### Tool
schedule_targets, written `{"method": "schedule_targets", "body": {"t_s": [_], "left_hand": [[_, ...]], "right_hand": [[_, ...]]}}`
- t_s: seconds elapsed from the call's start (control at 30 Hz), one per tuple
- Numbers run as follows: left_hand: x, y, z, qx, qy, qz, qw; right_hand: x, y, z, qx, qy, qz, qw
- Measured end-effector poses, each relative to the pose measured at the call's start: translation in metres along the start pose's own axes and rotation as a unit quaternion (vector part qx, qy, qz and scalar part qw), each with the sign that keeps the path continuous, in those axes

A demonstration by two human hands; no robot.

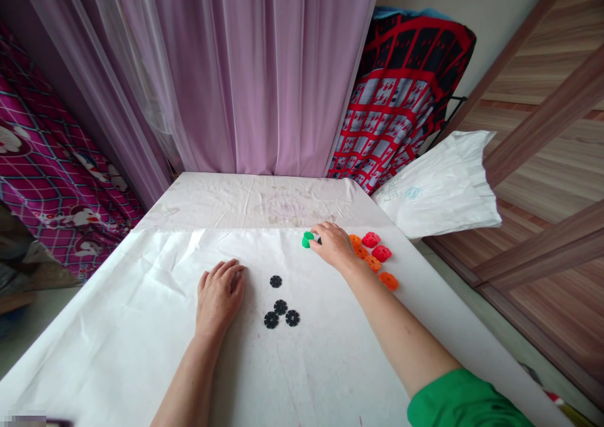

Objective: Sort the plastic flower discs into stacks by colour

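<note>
My left hand [218, 296] lies flat on the white table cover [141, 301], palm down, fingers together and stretched out, holding nothing. Several black toothed discs [280, 307] lie just right of it. My right hand [333, 243] reaches further out, fingers curled onto a green toothed disc [307, 239] with a small dark piece at the fingertips. Red discs [376, 246] and orange discs [372, 265] lie right beside that hand, partly hidden behind it.
A white plastic bag [438, 188] overhangs the table's far right corner. Purple curtains [245, 75] hang behind the table. A red and black patterned blanket [401, 94] stands at the back right, pink patterned fabric [51, 182] at the left.
</note>
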State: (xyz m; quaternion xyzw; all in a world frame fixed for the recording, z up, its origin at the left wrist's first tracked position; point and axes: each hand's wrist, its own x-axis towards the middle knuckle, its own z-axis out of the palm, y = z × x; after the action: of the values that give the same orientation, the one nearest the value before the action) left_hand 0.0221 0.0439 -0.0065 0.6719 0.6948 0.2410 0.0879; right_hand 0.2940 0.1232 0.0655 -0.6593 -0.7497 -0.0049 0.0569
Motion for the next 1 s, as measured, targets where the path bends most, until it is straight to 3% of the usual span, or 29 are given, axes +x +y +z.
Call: {"method": "schedule_targets", "body": {"t_s": [0.2, 0.4, 0.6, 0.73, 0.87, 1.0], "left_hand": [[0.000, -0.002, 0.001, -0.005, 0.003, 0.000, 1.000], [-0.001, 0.000, 0.000, -0.014, 0.003, -0.003, 1.000], [0.000, 0.002, -0.002, -0.008, 0.003, -0.005, 1.000], [0.000, 0.001, -0.001, -0.001, -0.004, -0.003, 1.000], [0.000, -0.001, 0.000, 0.002, 0.002, 0.005, 1.000], [0.000, -0.001, 0.000, 0.003, 0.002, 0.007, 1.000]], "right_hand": [[-0.011, -0.017, 0.002, -0.012, -0.077, 0.025, 0.997], [-0.013, -0.018, 0.002, 0.016, -0.056, 0.030, 0.998], [-0.038, -0.042, 0.020, 0.155, -0.073, -0.102, 0.980], [-0.047, -0.064, 0.033, 0.168, -0.083, -0.176, 0.966], [-0.050, -0.076, 0.039, 0.129, -0.084, -0.179, 0.972], [-0.050, -0.064, 0.039, 0.150, -0.061, -0.151, 0.975]]}}
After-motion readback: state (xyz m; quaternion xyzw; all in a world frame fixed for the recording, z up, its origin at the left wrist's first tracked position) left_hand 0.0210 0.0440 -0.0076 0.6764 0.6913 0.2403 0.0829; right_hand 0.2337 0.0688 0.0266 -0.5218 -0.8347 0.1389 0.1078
